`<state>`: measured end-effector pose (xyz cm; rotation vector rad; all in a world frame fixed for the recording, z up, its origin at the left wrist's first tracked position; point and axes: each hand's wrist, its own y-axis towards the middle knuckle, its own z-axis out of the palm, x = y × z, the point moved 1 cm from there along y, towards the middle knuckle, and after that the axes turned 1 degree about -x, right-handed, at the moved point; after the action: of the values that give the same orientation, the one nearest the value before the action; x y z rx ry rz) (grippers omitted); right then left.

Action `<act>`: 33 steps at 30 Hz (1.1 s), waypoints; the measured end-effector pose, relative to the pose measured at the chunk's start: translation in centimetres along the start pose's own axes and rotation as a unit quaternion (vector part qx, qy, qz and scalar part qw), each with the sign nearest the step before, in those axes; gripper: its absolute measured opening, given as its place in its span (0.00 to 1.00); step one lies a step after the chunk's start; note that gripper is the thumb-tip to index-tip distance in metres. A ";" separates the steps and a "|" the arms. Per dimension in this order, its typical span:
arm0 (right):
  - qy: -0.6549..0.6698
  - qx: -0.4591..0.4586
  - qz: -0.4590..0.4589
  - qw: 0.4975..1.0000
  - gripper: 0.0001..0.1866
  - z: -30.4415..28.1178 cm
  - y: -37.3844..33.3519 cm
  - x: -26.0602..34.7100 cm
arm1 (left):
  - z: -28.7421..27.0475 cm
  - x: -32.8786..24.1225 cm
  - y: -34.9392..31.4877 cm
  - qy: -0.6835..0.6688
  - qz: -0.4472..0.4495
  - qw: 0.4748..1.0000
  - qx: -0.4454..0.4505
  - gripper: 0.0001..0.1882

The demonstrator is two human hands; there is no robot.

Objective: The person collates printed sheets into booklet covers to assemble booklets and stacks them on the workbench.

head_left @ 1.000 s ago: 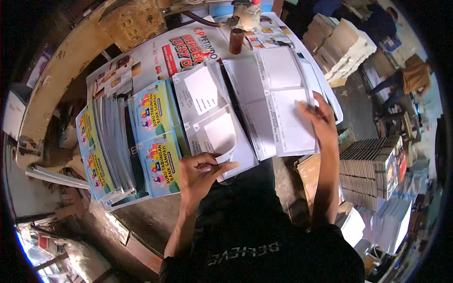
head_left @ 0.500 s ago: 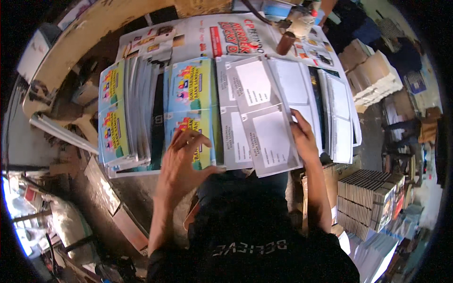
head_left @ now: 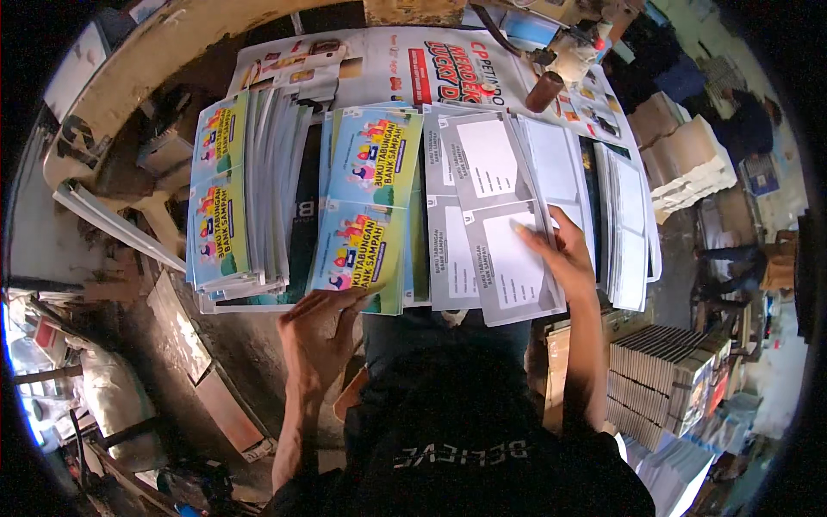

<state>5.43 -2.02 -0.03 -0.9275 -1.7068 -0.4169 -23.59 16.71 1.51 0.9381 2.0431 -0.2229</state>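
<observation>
My left hand (head_left: 320,334) is closed at the near edge of a stack of colourful cover sheets (head_left: 366,198), with its fingertips on the top sheet; how much lies in the pinch is hidden. Each of these sheets carries two blue, green and yellow cartoon covers. My right hand (head_left: 566,257) grips the right edge of a grey printed sheet (head_left: 508,250), thumb on top and fingers partly behind it. That sheet lies askew over more grey sheets (head_left: 442,237), which sit just right of the colourful stack.
A fanned stack of similar colourful sheets (head_left: 220,185) lies at the left of the table. White sheets (head_left: 556,164) and another white pile (head_left: 622,224) lie to the right. A brown cylinder (head_left: 544,91) stands at the back. Bundled books (head_left: 650,383) are stacked beside the table at right.
My left hand has come down toward me from above the colourful stack and closed at its near edge. My right thumb has moved onto the grey sheet. The whole view has shifted slightly.
</observation>
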 end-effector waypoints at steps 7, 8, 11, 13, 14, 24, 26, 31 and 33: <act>0.009 0.003 -0.019 1.000 0.26 0.0 0.1 -0.1 | 0.3 2.3 -0.9 -0.253 -0.109 0.961 -0.039 0.03; 0.008 0.001 -0.021 1.000 0.26 0.1 -0.1 -0.2 | 0.4 3.0 -1.0 -0.333 -0.095 0.937 -0.056 0.03; 0.062 -0.074 -0.056 0.994 0.24 0.7 -0.8 -0.1 | 0.3 4.4 -2.0 -0.360 -0.160 0.917 -0.059 0.06; 0.150 -0.119 -0.096 0.977 0.23 1.7 -1.5 0.9 | 1.3 4.5 -1.6 -0.445 -0.158 0.876 -0.097 0.06; 0.127 -0.160 -0.095 0.974 0.22 3.0 -2.0 1.0 | 1.6 4.3 -1.4 -0.526 -0.157 0.825 -0.135 0.07; 0.315 0.066 -0.017 0.947 0.29 16.5 -2.0 2.1 | 3.1 4.9 -0.7 -0.627 -0.097 0.772 0.038 0.10; 0.039 0.032 -0.119 0.992 0.26 15.5 -3.4 4.7 | 2.1 3.5 -0.4 -0.472 -0.154 0.868 -0.012 0.17; 0.109 0.071 -0.214 0.968 0.33 16.9 -4.0 3.0 | 0.0 2.0 2.6 -0.179 -0.073 0.974 -0.118 0.21; 0.175 0.188 -0.091 0.962 0.33 15.6 -5.2 6.1 | -1.2 2.3 3.3 -0.179 -0.188 0.964 -0.064 0.24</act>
<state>-9.25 7.53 1.17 -0.3941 -1.4788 -0.3374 -22.86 20.80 1.09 0.3869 1.8542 -0.4256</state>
